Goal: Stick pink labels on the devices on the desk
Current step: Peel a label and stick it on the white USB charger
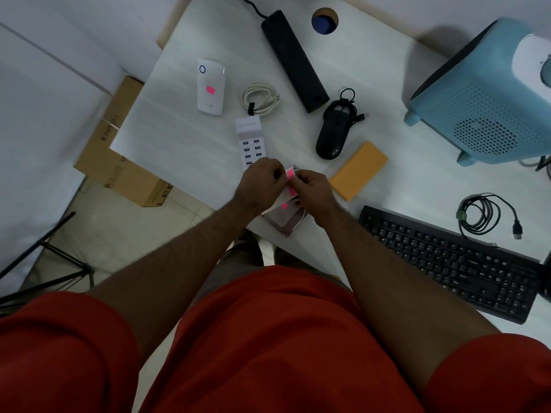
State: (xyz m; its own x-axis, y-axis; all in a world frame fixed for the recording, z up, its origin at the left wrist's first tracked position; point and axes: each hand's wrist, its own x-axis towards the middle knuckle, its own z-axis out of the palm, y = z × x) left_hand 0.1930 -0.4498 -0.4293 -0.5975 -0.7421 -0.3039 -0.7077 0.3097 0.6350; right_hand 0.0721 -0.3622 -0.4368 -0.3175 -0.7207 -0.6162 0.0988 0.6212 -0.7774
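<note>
Both my hands meet over the desk's near edge. My right hand (pixel 313 190) holds a white backing strip of pink labels (pixel 289 190). My left hand (pixel 262 183) pinches a pink label at the strip's top end. A white router-like device (pixel 211 86) at the far left carries one pink label (pixel 210 90). A white multi-port USB charger (pixel 252 141) lies just beyond my left hand, partly hidden by it. A black mouse (pixel 332 135), a black power strip (pixel 293 59), an orange box (pixel 357 169) and a black keyboard (pixel 453 260) show no label.
A pinkish flat device (pixel 286 222) lies under my hands at the desk edge. A coiled white cable (pixel 261 98) sits behind the charger, a coiled black cable (pixel 483 214) at the right. A blue fan heater (pixel 483 96) fills the far right. A cardboard box (pixel 119 150) stands on the floor left.
</note>
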